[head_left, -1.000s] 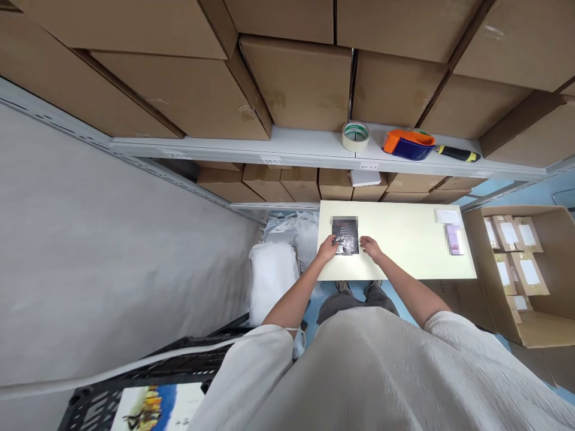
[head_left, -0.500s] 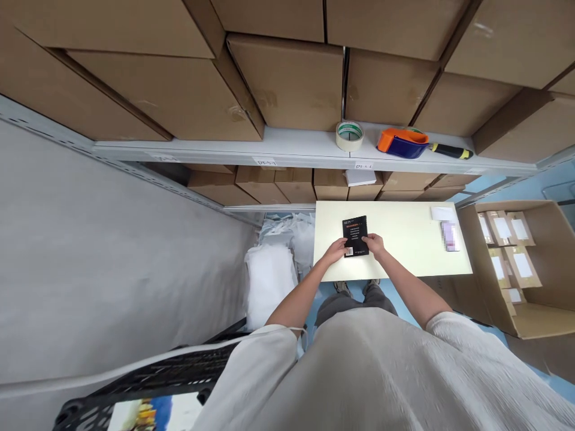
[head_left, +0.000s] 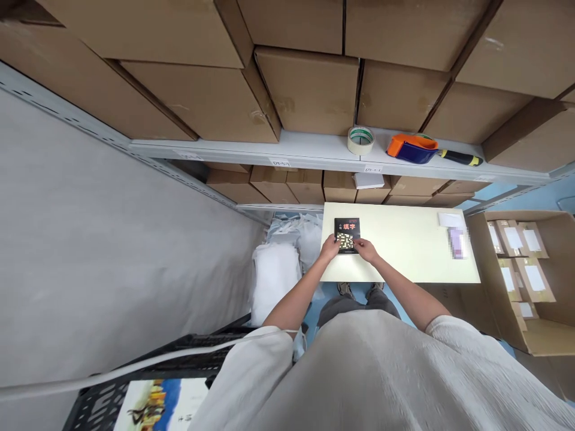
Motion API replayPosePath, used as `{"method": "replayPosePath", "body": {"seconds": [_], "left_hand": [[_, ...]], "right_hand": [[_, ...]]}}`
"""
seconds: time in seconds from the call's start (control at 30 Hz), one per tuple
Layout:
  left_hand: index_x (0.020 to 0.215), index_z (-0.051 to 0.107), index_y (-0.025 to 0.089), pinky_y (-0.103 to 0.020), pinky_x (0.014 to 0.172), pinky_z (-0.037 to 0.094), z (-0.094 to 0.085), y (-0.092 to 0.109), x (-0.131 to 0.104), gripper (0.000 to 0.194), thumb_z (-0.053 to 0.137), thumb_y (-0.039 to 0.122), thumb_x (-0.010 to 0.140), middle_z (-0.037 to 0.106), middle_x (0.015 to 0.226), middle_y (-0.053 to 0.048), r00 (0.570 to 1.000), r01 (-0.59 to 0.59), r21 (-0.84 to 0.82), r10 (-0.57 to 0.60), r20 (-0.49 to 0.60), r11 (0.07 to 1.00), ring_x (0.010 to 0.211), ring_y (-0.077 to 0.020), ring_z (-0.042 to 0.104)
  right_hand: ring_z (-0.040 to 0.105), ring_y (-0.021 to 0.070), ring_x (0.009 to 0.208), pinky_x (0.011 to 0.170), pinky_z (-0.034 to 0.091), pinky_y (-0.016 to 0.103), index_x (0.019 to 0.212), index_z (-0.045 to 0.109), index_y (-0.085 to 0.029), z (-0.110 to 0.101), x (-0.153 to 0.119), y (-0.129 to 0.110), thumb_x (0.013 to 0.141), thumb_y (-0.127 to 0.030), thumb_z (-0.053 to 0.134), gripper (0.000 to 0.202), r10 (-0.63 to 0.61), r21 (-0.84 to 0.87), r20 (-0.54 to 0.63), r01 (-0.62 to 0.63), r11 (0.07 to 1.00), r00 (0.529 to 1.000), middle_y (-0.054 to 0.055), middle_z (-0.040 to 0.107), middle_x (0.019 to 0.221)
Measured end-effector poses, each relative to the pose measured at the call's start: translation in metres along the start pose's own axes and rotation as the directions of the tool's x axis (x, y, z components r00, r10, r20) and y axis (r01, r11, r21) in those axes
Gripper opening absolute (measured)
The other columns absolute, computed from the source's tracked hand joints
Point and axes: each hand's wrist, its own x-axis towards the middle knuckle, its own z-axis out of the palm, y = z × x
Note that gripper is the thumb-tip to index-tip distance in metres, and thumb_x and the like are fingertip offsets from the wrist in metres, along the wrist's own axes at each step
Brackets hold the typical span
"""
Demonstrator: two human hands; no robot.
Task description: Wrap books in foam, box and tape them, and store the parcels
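A small black book (head_left: 347, 227) with red lettering and a yellow-and-white crossword grid on its cover is over the left part of the pale yellow table (head_left: 395, 251). My left hand (head_left: 330, 246) grips its lower left edge. At the lower right edge, my right hand (head_left: 366, 249) has its fingers closed on the book. Its cover faces up towards me. Whether the book rests on the tabletop or is slightly raised, I cannot tell.
White plastic bags (head_left: 275, 275) are piled left of the table. An open carton (head_left: 548, 335) with labelled boxes stands right. A tape roll (head_left: 360, 141) and an orange-and-blue tape dispenser (head_left: 412, 148) lie on the shelf ahead. A black crate (head_left: 101, 398) holds an illustrated book (head_left: 162, 404).
The black book has been turned over: its back with the barcode faced up before, now its front cover does. Both hands have shifted slightly left on the table with it.
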Motion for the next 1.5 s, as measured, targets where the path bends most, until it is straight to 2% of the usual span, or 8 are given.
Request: {"method": "replayPosePath", "body": {"seconds": [0.17,0.33,0.47,0.7,0.97,1.13,1.33,1.5], "left_hand": [[0.143,0.068,0.022,-0.043,0.124,0.046,-0.003,-0.011,-0.009,0.05,0.066,0.026,0.093,0.072,0.149,-0.012,1.0,0.018,0.049,-0.019,0.024,0.999,0.143,-0.0303,0.064],[0.141,0.07,0.021,-0.044,0.131,0.036,0.004,-0.022,-0.024,0.05,0.068,0.025,0.091,0.061,0.162,-0.016,0.969,-0.139,0.297,0.068,0.236,0.945,0.155,-0.0337,0.053],[0.153,0.059,0.023,-0.049,0.135,0.026,0.004,-0.031,-0.03,0.065,0.069,0.028,0.089,0.043,0.176,-0.015,0.944,-0.205,0.464,0.048,0.327,0.862,0.166,-0.0332,0.035],[0.163,0.046,0.024,-0.062,0.137,0.011,-0.005,-0.028,-0.014,0.077,0.068,0.029,0.09,0.029,0.181,-0.018,0.952,-0.152,0.467,0.003,0.305,0.871,0.17,-0.0373,0.022],[0.166,0.043,0.025,-0.062,0.137,0.008,-0.022,-0.021,0.008,0.083,0.068,0.023,0.088,0.024,0.183,-0.016,0.96,-0.137,0.519,-0.016,0.278,0.844,0.171,-0.0358,0.019],[0.164,0.047,0.026,-0.06,0.138,0.012,-0.027,-0.018,0.008,0.077,0.066,0.017,0.09,0.026,0.183,-0.015,0.96,-0.174,0.562,0.011,0.281,0.809,0.171,-0.0354,0.021],[0.161,0.051,0.019,-0.048,0.136,0.026,-0.026,-0.009,-0.002,0.064,0.06,0.021,0.098,0.036,0.178,-0.017,0.949,-0.287,0.525,0.162,0.272,0.801,0.167,-0.0342,0.032],[0.16,0.053,0.019,-0.048,0.136,0.031,-0.015,0.011,-0.001,0.06,0.056,0.021,0.1,0.045,0.174,-0.014,0.915,-0.396,0.484,0.293,0.276,0.78,0.164,-0.0307,0.038]], "right_hand": [[0.071,0.0288,0.127,0.117,0.051,0.044,0.116,0.082,-0.025,0.003,-0.003,0.011,0.089,-0.023,0.067,0.031,-0.019,-0.155,0.031,0.023,0.988,0.999,0.007,0.079,0.13],[0.065,0.0292,0.137,0.121,0.048,0.042,0.134,0.077,-0.025,-0.001,-0.01,0.015,0.094,-0.019,0.06,0.044,-0.103,-0.392,0.142,0.152,0.908,0.984,0.008,0.072,0.146],[0.052,0.0353,0.151,0.122,0.044,0.053,0.153,0.065,-0.027,-0.003,-0.012,0.016,0.098,-0.023,0.056,0.056,-0.089,-0.593,0.268,0.237,0.77,0.959,0.009,0.049,0.172],[0.024,0.0392,0.167,0.129,0.026,0.062,0.169,0.044,-0.03,0.005,0.002,0.005,0.099,-0.029,0.056,0.07,-0.029,-0.724,0.356,0.296,0.623,0.934,0.007,0.02,0.185],[0.023,0.0393,0.166,0.129,0.023,0.062,0.17,0.037,-0.032,0.021,0.024,-0.016,0.098,-0.031,0.06,0.076,0.001,-0.746,0.355,0.282,0.603,0.935,0.008,0.015,0.186],[0.033,0.0395,0.161,0.127,0.031,0.059,0.165,0.048,-0.031,0.02,0.023,-0.025,0.098,-0.029,0.061,0.068,-0.026,-0.722,0.33,0.27,0.638,0.944,0.006,0.022,0.185],[0.051,0.0363,0.15,0.122,0.043,0.054,0.154,0.063,-0.026,-0.023,0.007,-0.027,0.1,-0.027,0.054,0.054,-0.284,-0.587,0.137,0.309,0.748,0.949,0.01,0.043,0.175],[0.059,0.035,0.139,0.121,0.046,0.055,0.139,0.072,-0.022,-0.12,0.0,-0.065,0.103,-0.03,0.05,0.043,-0.608,-0.535,-0.117,0.466,0.705,0.785,0.015,0.066,0.149]]}}
